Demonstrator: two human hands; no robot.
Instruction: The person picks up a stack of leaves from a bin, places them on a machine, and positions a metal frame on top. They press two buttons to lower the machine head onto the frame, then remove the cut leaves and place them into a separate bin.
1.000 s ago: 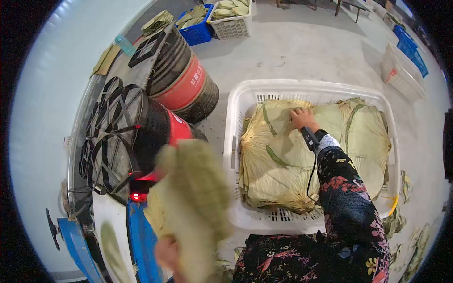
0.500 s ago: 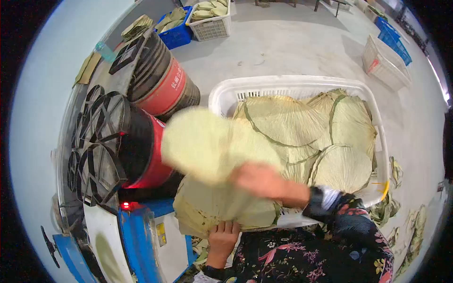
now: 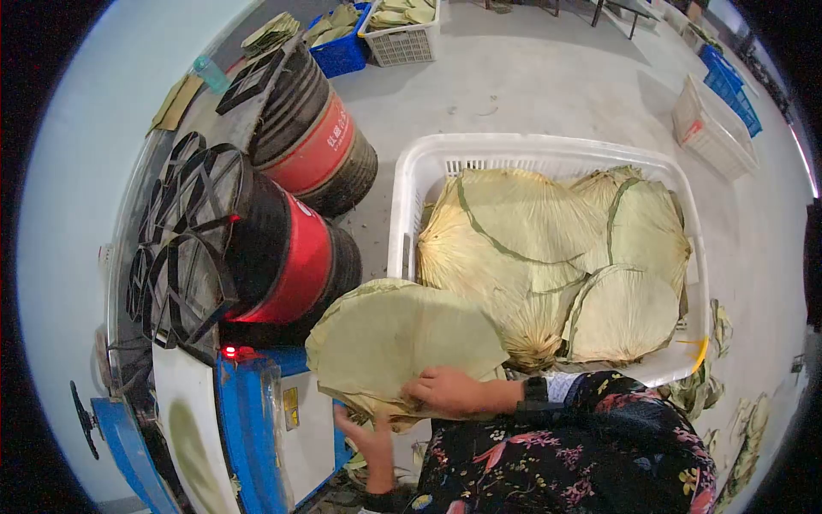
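A stack of dried lotus leaves [image 3: 402, 334], pale green and fan-shaped, lies at the near left corner of the white plastic tub. My right hand [image 3: 449, 391] is on its near edge, fingers curled on the top leaf. Just below the stack, my left hand [image 3: 370, 445] is slightly blurred, with thumb and fingers apart and nothing seen in it. More dried lotus leaves [image 3: 505, 214] overlap in several piles inside the white tub [image 3: 548, 144], right of and beyond my hands.
Two black drums with red bands [image 3: 295, 257] stand on the left, with black metal frames [image 3: 184, 248] on the nearer one. A blue and white machine [image 3: 248, 428] is below them. Leaf-filled crates [image 3: 402, 43] are at the back. Leaf scraps [image 3: 745, 445] litter the floor at right.
My right hand has lowered the leaf it was swinging through the air onto the stack. My left hand has come off the stack's near edge, moving slightly left and down. The view has shifted slightly.
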